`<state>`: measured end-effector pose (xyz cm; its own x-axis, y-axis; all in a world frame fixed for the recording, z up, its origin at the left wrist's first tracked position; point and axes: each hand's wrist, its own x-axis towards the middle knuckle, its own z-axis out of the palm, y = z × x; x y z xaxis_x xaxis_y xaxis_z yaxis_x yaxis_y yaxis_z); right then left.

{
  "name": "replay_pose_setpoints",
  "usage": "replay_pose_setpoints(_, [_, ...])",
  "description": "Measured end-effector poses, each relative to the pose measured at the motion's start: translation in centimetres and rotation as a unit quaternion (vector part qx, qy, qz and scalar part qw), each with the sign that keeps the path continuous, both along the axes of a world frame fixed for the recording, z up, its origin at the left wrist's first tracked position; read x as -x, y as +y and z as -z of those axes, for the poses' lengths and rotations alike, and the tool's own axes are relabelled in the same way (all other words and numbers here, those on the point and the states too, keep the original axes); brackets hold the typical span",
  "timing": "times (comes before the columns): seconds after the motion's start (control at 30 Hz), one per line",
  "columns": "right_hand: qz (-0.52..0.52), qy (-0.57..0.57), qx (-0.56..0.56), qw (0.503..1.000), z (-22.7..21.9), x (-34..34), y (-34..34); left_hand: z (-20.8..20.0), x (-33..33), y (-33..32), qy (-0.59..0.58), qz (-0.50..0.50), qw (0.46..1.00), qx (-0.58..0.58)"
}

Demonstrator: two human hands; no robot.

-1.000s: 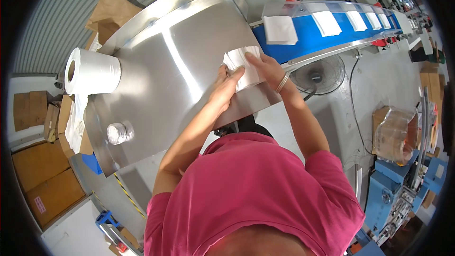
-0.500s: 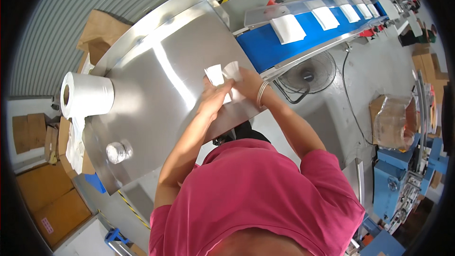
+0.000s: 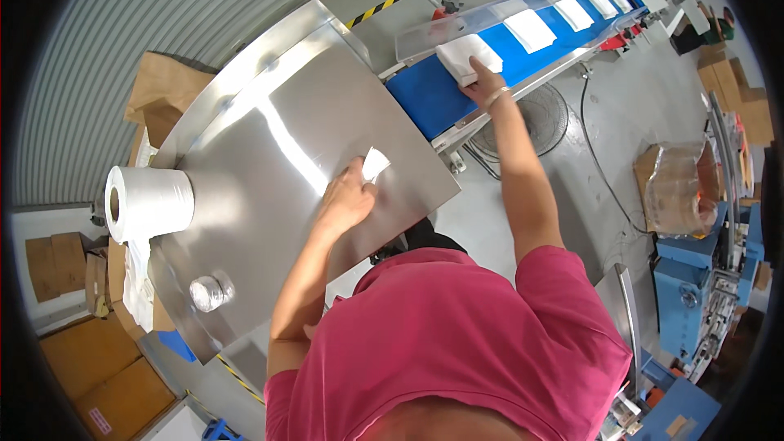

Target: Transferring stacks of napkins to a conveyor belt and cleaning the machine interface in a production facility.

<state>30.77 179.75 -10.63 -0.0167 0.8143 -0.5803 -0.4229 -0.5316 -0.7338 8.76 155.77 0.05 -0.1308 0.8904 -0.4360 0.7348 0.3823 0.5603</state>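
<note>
Over the steel table, my left hand (image 3: 349, 198) is closed around a small bundle of white folded sheets (image 3: 375, 165), whose fanned end sticks out past the fingers. My right arm stretches forward to the blue conveyor belt (image 3: 423, 100). There my right hand (image 3: 485, 82) grips the near corner of the closest stack of folded white sheets (image 3: 461, 57), one finger lying over its top. The thumb side is partly hidden. Farther along the belt lie several similar white stacks (image 3: 531, 30), spaced apart in a row.
The steel table (image 3: 269, 220) has a raised back edge. On its left stand a large white roll (image 3: 155, 202) and a small clear-wrapped roll (image 3: 208, 293). Cardboard boxes (image 3: 106, 359) sit at the left. A floor fan (image 3: 531, 126) is beneath the conveyor, and blue machinery (image 3: 682, 298) stands right.
My hands have parted. The right one moved forward from the table to the nearest stack on the belt; the left stayed over the table with white sheets. The view has shifted slightly.
</note>
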Motion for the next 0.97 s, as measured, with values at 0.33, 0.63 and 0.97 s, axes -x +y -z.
replay_pose_setpoints(0.33, [-0.389, 0.102, 0.192, 0.895, -5.5, 1.9, -10.0, 0.6, -2.0, 2.3, 0.142, 0.085, 0.972, -0.165])
replay_pose_setpoints(0.63, [-0.346, -0.032, -0.099, 0.932, -2.5, 3.7, -7.4, 5.9, -4.1, 4.3, 0.443, 0.170, 0.834, -0.281])
replay_pose_setpoints(0.97, [-0.127, -0.479, -0.329, 0.804, 5.6, -7.0, 7.3, 6.6, -1.8, 0.4, 0.298, 0.038, 0.944, -0.137])
